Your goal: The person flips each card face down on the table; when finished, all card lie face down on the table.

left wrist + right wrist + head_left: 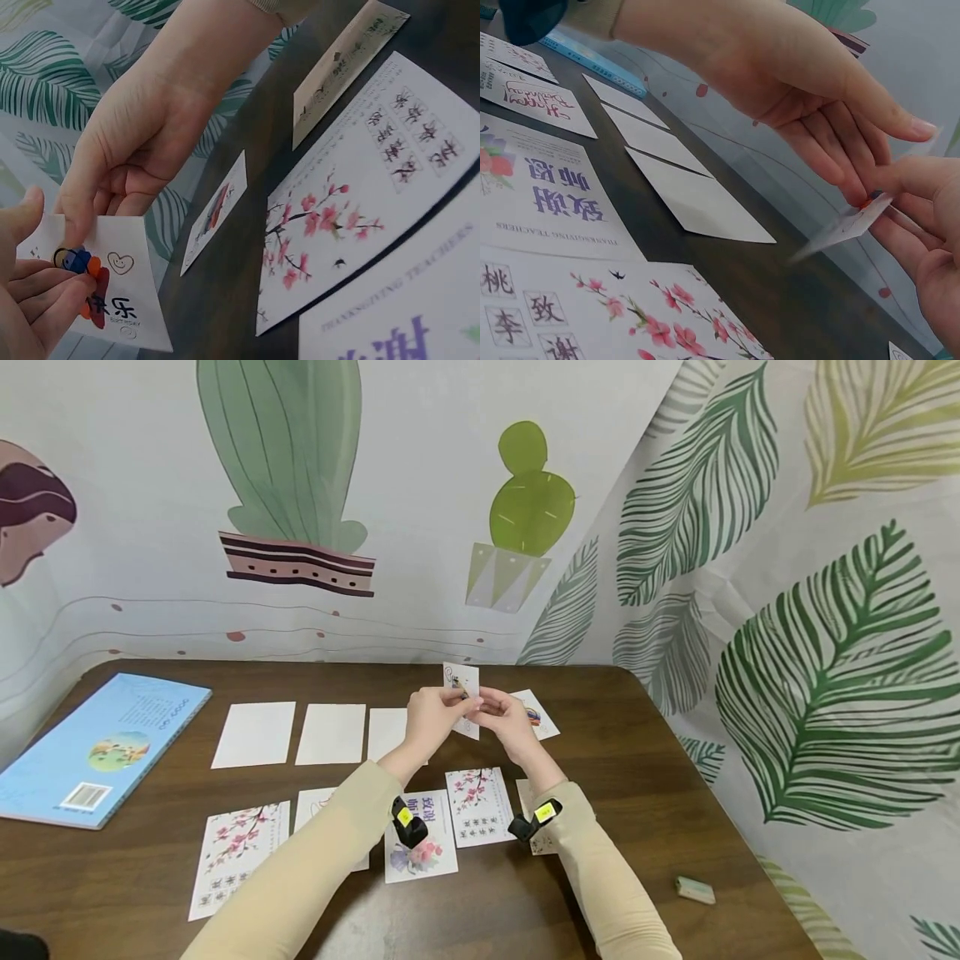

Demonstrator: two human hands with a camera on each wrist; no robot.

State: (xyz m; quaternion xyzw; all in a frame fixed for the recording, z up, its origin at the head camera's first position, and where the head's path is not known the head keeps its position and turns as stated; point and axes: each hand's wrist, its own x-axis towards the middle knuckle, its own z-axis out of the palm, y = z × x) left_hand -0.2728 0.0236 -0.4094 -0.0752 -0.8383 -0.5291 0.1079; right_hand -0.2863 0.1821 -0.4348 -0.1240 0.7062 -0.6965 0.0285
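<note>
A small white greeting card [467, 681] with a colourful drawing, a heart and "BIRTHDAY" lettering is held upright between both hands above the far part of the table. My right hand [507, 720] pinches its edge, the thumb on the printed face in the left wrist view. My left hand [431, 720] meets the card from the other side. Its fingers [56, 296] overlap the drawing, while its thumb stands apart from them. Behind the right hand lies another card [546, 723] with a rainbow-coloured drawing. A blank white card [386, 731] lies just beneath the left hand.
Two more blank cards [330, 733] continue the back row. In front lie blossom cards [480, 806], a card with purple lettering [562, 184] and others partly under the sleeves. A blue book [105, 747] lies far left, a small pale block [695, 890] near the right edge.
</note>
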